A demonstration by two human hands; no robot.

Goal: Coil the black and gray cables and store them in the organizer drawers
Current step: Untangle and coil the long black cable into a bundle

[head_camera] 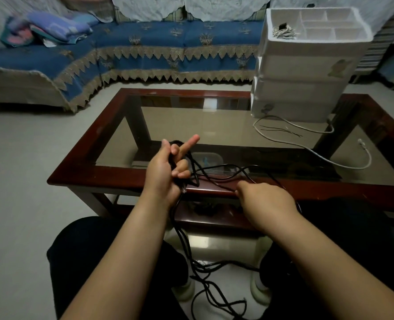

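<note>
While the left hand (162, 172) at frame centre grips loops of the black cable (216, 176) in its palm, its index finger sticks out straight and the other fingers curl round the strands. The right hand (264, 200), lower right of centre, is clenched, pinching one strand of that cable over the table (99, 172) edge; the rest trails to the floor at the bottom. At upper right, the white organizer (306, 65) stands on the table, a coiled light cable (283, 32) in its open top tray's left compartment. A gray cable (330, 158) lies loose on the glass below it.
</note>
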